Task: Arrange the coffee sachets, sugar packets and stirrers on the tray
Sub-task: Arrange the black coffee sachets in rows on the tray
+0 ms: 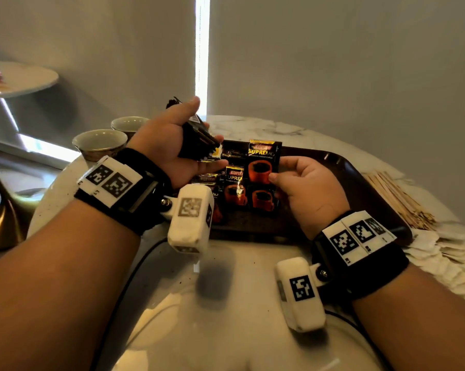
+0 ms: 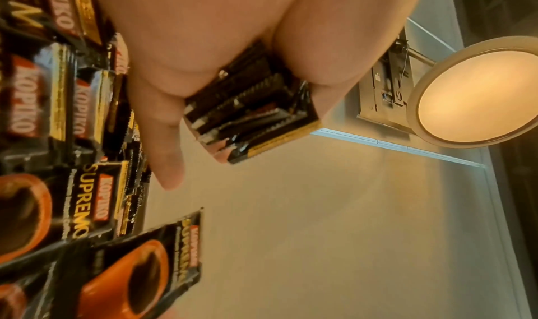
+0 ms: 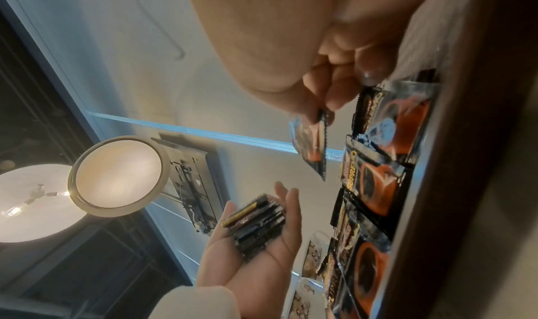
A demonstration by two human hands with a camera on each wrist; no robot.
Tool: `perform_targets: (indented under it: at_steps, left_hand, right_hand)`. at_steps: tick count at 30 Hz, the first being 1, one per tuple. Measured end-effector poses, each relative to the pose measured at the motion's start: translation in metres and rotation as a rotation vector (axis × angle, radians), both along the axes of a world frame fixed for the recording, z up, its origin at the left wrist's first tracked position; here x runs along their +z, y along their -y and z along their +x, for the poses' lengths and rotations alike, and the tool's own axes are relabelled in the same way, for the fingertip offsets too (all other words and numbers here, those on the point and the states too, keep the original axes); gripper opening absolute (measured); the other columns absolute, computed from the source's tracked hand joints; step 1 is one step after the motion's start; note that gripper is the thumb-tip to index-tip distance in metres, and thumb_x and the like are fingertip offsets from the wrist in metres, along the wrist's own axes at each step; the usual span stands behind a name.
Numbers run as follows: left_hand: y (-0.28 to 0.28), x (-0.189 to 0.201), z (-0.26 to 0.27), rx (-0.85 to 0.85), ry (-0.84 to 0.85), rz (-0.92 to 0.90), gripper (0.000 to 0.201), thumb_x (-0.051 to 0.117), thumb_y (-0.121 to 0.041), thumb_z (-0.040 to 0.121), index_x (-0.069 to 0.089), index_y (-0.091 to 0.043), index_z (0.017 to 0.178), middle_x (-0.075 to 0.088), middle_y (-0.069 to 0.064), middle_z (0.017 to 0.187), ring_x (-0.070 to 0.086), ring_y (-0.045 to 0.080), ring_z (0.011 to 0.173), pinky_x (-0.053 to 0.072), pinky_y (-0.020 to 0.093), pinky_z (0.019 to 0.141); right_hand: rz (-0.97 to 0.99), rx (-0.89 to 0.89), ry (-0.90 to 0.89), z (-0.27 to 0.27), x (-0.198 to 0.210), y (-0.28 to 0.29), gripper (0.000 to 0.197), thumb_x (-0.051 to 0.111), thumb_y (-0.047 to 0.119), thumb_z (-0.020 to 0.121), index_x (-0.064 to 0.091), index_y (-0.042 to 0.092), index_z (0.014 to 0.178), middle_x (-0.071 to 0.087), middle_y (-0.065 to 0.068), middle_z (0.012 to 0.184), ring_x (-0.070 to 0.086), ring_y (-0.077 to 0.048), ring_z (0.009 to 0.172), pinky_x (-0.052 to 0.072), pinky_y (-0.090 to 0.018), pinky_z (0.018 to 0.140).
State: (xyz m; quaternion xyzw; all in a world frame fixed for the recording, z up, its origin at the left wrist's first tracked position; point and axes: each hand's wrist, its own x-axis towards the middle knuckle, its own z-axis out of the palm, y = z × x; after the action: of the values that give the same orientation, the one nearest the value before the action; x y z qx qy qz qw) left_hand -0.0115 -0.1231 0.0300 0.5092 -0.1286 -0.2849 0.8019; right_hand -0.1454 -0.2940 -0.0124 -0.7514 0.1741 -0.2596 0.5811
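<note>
My left hand (image 1: 204, 127) is raised over the tray's left end, palm up, gripping a stack of black coffee sachets (image 1: 199, 141) (image 2: 253, 116) (image 3: 259, 222). My right hand (image 1: 278, 170) (image 3: 323, 107) pinches a single sachet (image 1: 263, 162) (image 2: 131, 266) (image 3: 311, 144) by its edge, held upright just above the dark brown tray (image 1: 359, 180). Several sachets (image 1: 235, 192) (image 2: 29, 93) (image 3: 378, 186) lie face up in overlapping rows on the tray's left half. Wooden stirrers (image 1: 397, 199) and white sugar packets (image 1: 445, 253) lie on the table to the right of the tray.
Two ceramic cups (image 1: 100, 143) (image 1: 129, 124) stand at the marble table's (image 1: 252, 263) left edge, behind my left wrist. A smaller round table (image 1: 20, 79) stands farther off at the left. The tray's right half is bare.
</note>
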Motion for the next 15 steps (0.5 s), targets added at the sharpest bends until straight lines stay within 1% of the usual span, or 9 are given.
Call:
perform_targets:
  at_steps: [1,3,5,7,9,12,15]
  left_hand:
    - [-0.001,0.000,0.002,0.007,-0.004,-0.003,0.028,0.060,-0.041,0.099,0.056,-0.017,0.112,0.055,0.005,0.111,0.066,0.027,0.109,0.060,0.056,0.078]
    - [-0.001,0.000,0.002,0.007,-0.004,0.020,0.031,0.061,-0.036,0.099,0.053,-0.016,0.121,0.053,0.007,0.113,0.067,0.026,0.101,0.061,0.051,0.071]
    - [-0.002,0.000,0.000,-0.006,0.005,0.046,0.022,0.061,-0.028,0.099,0.051,-0.020,0.118,0.054,0.007,0.103,0.066,0.024,0.088,0.063,0.047,0.067]
    - [-0.001,-0.001,-0.002,-0.022,0.009,0.069,0.013,0.059,-0.022,0.100,0.052,-0.023,0.111,0.055,0.005,0.090,0.063,0.022,0.081,0.062,0.048,0.069]
    - [0.000,-0.002,-0.004,-0.039,0.021,0.103,0.006,0.057,-0.021,0.101,0.053,-0.023,0.105,0.055,0.003,0.084,0.063,0.021,0.081,0.060,0.053,0.075]
    - [0.002,-0.004,-0.005,-0.045,0.028,0.139,0.004,0.056,-0.021,0.101,0.054,-0.024,0.103,0.055,0.002,0.088,0.063,0.022,0.086,0.057,0.057,0.084]
    - [0.004,-0.006,-0.004,-0.046,0.034,0.166,0.007,0.058,-0.021,0.099,0.056,-0.023,0.106,0.054,0.004,0.093,0.063,0.023,0.089,0.057,0.057,0.085]
  right_hand:
    - [-0.001,0.009,-0.039,0.001,0.000,-0.001,0.027,0.068,0.006,0.091,0.064,0.013,0.117,0.074,-0.010,0.092,0.068,-0.008,0.070,0.053,-0.017,0.055]
    - [-0.033,0.029,-0.117,0.003,0.001,-0.004,0.031,0.068,0.004,0.090,0.060,0.012,0.118,0.072,-0.010,0.092,0.066,-0.008,0.065,0.050,-0.015,0.050]
    - [-0.080,0.041,-0.203,0.007,0.000,-0.005,0.031,0.069,0.004,0.089,0.058,0.012,0.118,0.072,-0.009,0.092,0.063,-0.009,0.059,0.049,-0.020,0.047]
    - [-0.094,0.057,-0.276,0.011,-0.002,-0.006,0.031,0.070,0.005,0.088,0.057,0.012,0.116,0.071,-0.012,0.094,0.062,-0.012,0.059,0.048,-0.025,0.045]
    - [-0.082,0.068,-0.303,0.013,-0.002,-0.005,0.032,0.071,0.004,0.087,0.057,0.011,0.115,0.071,-0.014,0.095,0.062,-0.013,0.058,0.047,-0.027,0.044]
    - [-0.100,0.083,-0.336,0.014,-0.003,-0.006,0.032,0.072,0.005,0.087,0.058,0.012,0.114,0.072,-0.014,0.095,0.063,-0.016,0.060,0.048,-0.029,0.046]
    - [-0.131,0.088,-0.370,0.014,-0.001,-0.007,0.028,0.073,0.008,0.087,0.059,0.015,0.111,0.073,-0.014,0.095,0.063,-0.015,0.060,0.047,-0.026,0.045]
